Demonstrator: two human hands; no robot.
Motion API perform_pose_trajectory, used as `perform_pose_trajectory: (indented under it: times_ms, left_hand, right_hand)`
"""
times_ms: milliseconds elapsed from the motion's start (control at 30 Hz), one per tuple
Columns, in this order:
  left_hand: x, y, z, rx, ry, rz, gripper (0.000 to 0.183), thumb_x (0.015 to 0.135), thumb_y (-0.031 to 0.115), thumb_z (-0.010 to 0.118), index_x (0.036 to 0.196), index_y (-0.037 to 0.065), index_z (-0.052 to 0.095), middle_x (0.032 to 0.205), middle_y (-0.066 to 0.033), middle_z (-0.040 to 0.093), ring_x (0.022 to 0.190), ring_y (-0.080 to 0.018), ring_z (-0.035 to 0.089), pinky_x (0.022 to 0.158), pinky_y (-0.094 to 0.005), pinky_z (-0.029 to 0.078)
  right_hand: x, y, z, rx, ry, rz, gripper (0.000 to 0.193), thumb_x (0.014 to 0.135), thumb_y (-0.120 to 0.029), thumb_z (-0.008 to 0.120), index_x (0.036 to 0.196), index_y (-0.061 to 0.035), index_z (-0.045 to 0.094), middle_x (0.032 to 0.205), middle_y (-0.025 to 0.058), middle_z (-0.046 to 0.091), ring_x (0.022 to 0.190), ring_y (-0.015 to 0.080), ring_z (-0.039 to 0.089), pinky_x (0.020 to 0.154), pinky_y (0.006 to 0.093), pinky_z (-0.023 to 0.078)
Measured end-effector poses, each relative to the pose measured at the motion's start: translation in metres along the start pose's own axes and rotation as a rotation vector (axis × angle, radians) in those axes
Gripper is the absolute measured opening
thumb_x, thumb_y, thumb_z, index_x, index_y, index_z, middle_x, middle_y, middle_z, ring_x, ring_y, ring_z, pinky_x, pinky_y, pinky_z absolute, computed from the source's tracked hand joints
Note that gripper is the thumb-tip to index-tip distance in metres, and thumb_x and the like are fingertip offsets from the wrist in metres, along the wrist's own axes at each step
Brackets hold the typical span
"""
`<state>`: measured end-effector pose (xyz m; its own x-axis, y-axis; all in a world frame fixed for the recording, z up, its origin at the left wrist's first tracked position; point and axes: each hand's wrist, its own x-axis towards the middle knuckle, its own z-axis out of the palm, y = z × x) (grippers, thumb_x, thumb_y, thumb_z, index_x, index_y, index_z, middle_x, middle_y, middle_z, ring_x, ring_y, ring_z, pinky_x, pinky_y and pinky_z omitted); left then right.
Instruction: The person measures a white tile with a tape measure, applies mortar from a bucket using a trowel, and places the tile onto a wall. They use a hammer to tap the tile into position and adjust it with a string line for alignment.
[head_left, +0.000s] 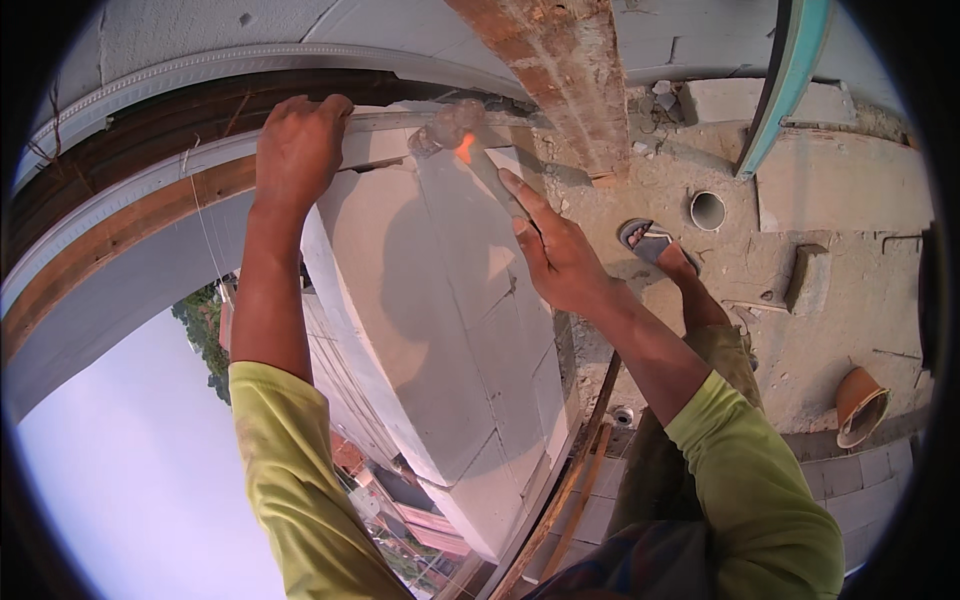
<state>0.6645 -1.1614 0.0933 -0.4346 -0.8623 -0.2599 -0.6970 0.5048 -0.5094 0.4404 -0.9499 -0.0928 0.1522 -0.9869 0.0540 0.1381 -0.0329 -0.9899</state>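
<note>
My right hand (pixel 568 255) is closed round the handle of a hammer (pixel 492 178). The hammer's head is smeared by motion and shows a bright orange patch where it meets the handle. It is over the far end of a pale block wall (pixel 440 330), on whose face a shadow lies. My left hand (pixel 300 150) is closed in a fist at the wall's far left corner, close to a long pale strip and a wooden edge. Whatever its fingers hold, if anything, is hidden.
A rough wooden post (pixel 570 90) and a teal metal post (pixel 788 90) stand at the far side. On the dusty floor to the right are a pipe end (pixel 708 210), a block (pixel 808 279), an orange-brown bucket (pixel 860 405) and my sandalled foot (pixel 648 240). An open drop lies left.
</note>
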Motion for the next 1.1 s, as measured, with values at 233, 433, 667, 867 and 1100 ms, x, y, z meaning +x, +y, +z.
perform_pose_trajectory:
  times_ms: [233,433,667,867,1100]
  left_hand:
    - [0.024,-0.009,-0.01,-0.038,-0.106,-0.064,0.018,0.106,0.023,0.068,0.12,0.022,0.078,0.101,-0.0161,0.08,0.099,-0.042,0.077,0.088,-0.053,0.06]
    - [0.021,-0.011,-0.01,-0.075,-0.092,-0.055,0.015,0.105,0.021,0.067,0.114,0.018,0.079,0.1,-0.0169,0.079,0.097,-0.0429,0.076,0.088,-0.0535,0.059]
    - [0.023,-0.015,-0.01,-0.1,-0.13,-0.023,0.021,0.105,0.022,0.066,0.119,0.013,0.08,0.102,-0.019,0.08,0.1,-0.0428,0.077,0.091,-0.0514,0.058]
    - [0.024,-0.013,-0.011,-0.091,-0.146,-0.066,0.021,0.105,0.02,0.066,0.118,0.013,0.08,0.105,-0.0182,0.081,0.101,-0.0415,0.078,0.093,-0.0498,0.059]
    - [0.024,-0.012,-0.013,-0.131,-0.147,-0.085,0.019,0.103,0.015,0.067,0.116,0.012,0.081,0.104,-0.0188,0.08,0.101,-0.0421,0.077,0.092,-0.0504,0.059]
  right_hand:
    - [0.067,-0.01,0.015,0.119,0.028,-0.021,0.064,0.114,-0.009,0.048,0.175,-0.0104,0.029,0.151,0.0281,0.064,0.118,0.0431,0.072,0.106,0.0449,0.054]
    - [0.076,-0.002,0.053,0.15,0.277,-0.317,0.062,0.114,-0.008,0.047,0.174,-0.0096,0.032,0.153,0.0242,0.064,0.106,0.0346,0.074,0.099,0.041,0.055]
    - [0.075,0.001,0.059,0.194,0.128,-0.12,0.061,0.116,-0.011,0.046,0.175,-0.0093,0.031,0.149,0.0235,0.067,0.1,0.0266,0.073,0.095,0.0392,0.055]
    - [0.083,0.005,0.062,0.127,0.108,-0.084,0.064,0.112,-0.006,0.05,0.174,-0.0139,0.032,0.145,0.027,0.067,0.112,0.0432,0.074,0.097,0.0507,0.059]
    - [0.082,0.002,0.065,0.163,0.203,-0.143,0.064,0.114,-0.006,0.047,0.175,-0.0116,0.028,0.154,0.0251,0.063,0.112,0.0333,0.074,0.103,0.0424,0.054]
